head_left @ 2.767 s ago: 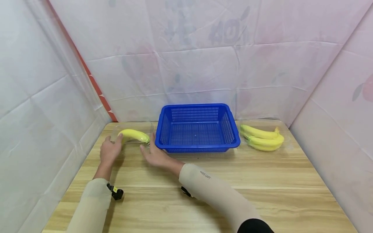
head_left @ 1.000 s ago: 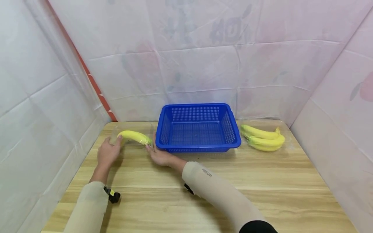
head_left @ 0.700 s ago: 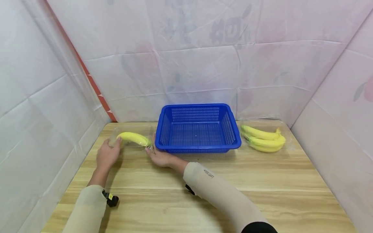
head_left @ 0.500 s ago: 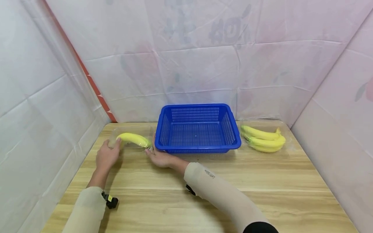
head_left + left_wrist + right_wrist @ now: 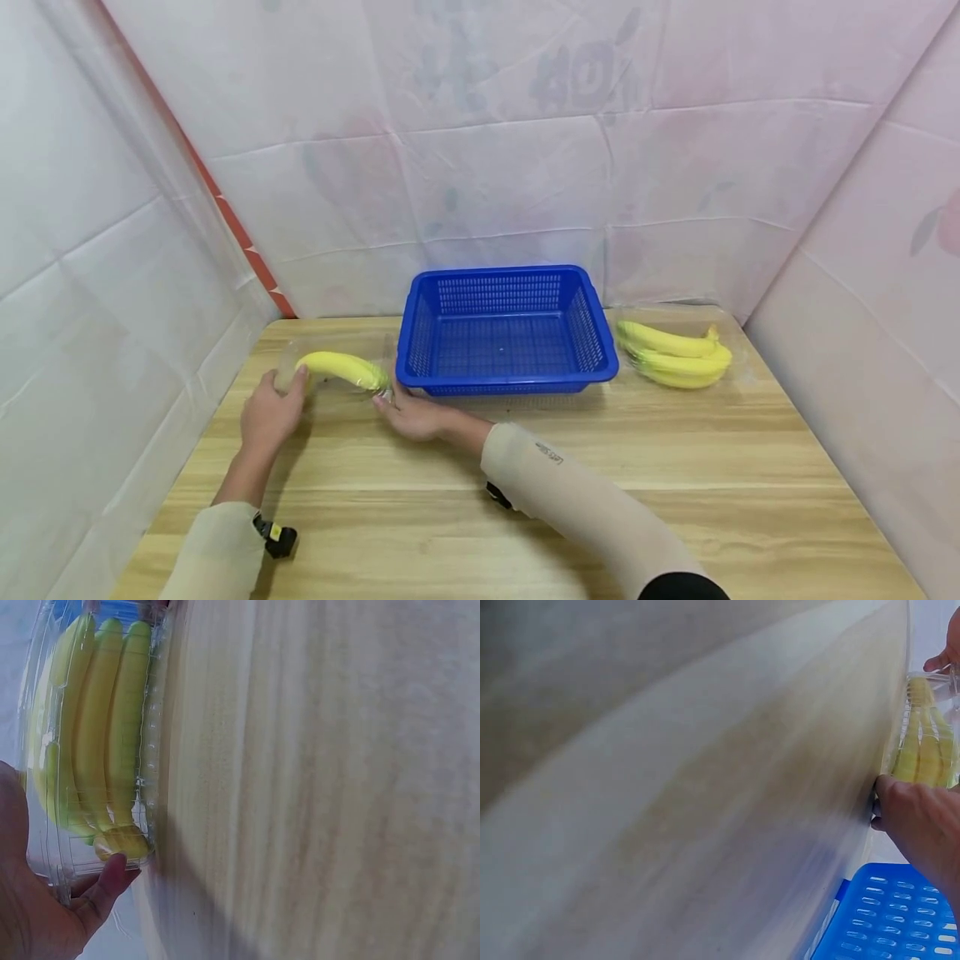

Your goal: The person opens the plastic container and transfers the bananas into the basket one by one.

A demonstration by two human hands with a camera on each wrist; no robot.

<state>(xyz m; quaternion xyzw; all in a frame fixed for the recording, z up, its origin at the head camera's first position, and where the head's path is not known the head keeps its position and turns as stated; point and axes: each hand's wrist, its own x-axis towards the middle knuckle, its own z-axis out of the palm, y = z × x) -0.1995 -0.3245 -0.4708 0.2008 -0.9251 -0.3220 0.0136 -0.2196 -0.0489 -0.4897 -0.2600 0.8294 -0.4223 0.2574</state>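
Observation:
A clear plastic clamshell box point(image 5: 56, 859) with a bunch of yellow bananas point(image 5: 341, 368) inside is at the left of the table, close to the tabletop. My left hand point(image 5: 272, 412) holds its left end, and the left wrist view shows the thumb across the front of the box by the banana stem point(image 5: 124, 844). At the other end, near the greenish tips, my right hand point(image 5: 416, 415) grips the box with the thumb in front; its other fingers are mostly hidden between box and basket. A blue plastic basket point(image 5: 506, 380) stands just right of that hand, with nothing in it.
Right of the basket lies a second clear box with bananas point(image 5: 678, 358), against the back sheet. Pale printed sheets point(image 5: 510, 183) wall the wooden table point(image 5: 600, 454) at the back and both sides.
Both hands have drawn the banana box a little toward the front and slightly left, keeping hold of its two ends. The basket and the second box have stayed in place.

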